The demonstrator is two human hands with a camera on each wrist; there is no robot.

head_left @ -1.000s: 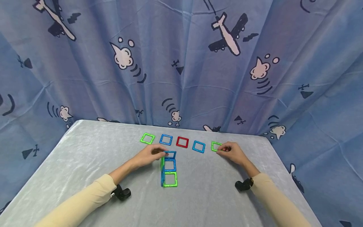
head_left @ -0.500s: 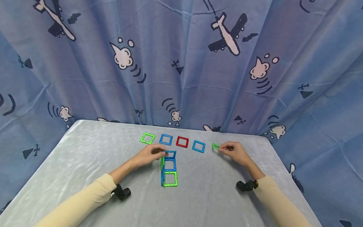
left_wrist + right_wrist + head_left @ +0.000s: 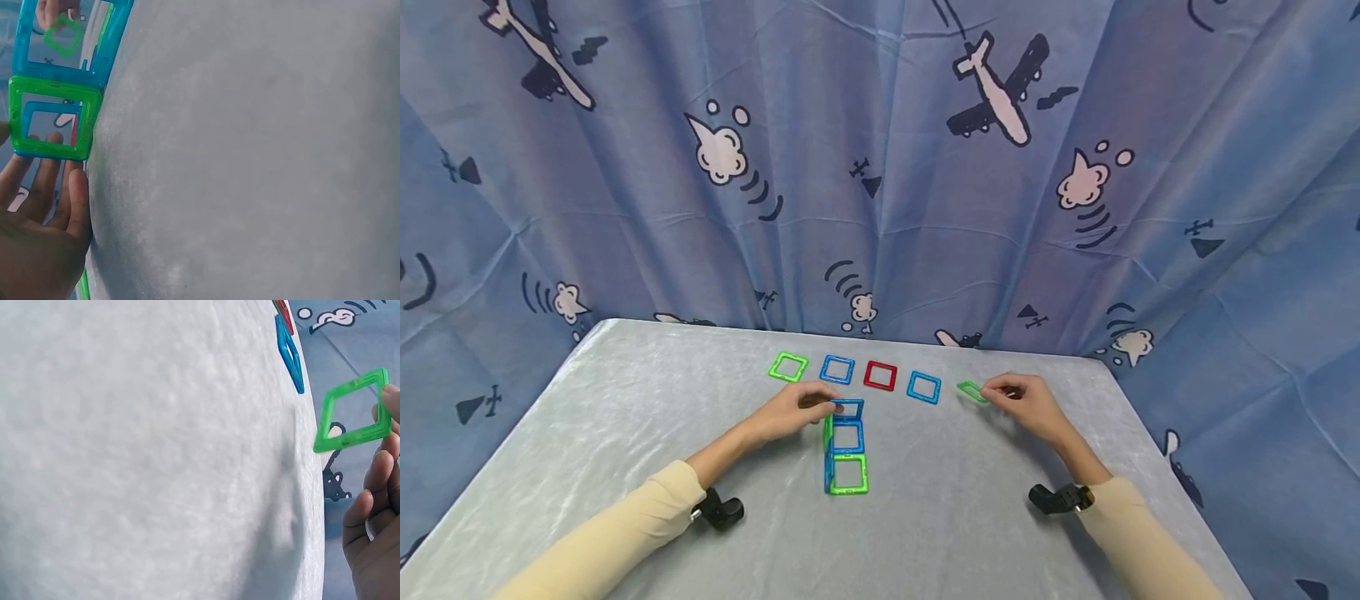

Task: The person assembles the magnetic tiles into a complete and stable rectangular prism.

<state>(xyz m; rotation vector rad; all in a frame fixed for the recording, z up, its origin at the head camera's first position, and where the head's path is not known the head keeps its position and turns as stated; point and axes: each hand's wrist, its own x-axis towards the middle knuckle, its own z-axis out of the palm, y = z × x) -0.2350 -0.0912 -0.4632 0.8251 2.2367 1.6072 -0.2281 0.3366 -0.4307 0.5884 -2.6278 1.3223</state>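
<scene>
My left hand (image 3: 790, 408) pinches the back corner of a small build of magnetic tiles. In the head view, a green tile (image 3: 850, 491) and a blue tile (image 3: 861, 436) lie flat in it. Along their left side stand a blue upright tile (image 3: 829, 468) and a green upright tile (image 3: 15, 115); another blue tile (image 3: 848, 401) stands across the back. The left wrist view shows fingers behind the green upright, the thumb mostly cut off at the edge. My right hand (image 3: 1026, 402) holds a loose green magnetic tile (image 3: 353, 439) by one edge, tilted, raised above the table.
Along the back of the cloth-covered table (image 3: 662, 392) lies a row of flat tiles: green (image 3: 783, 377), blue (image 3: 835, 382), red (image 3: 878, 387) and blue (image 3: 921, 400). A blue patterned curtain (image 3: 910, 208) hangs right behind the table.
The right hand has lifted the green tile from the right end of the row and tilted it. The left hand stays at the build's back corner.
</scene>
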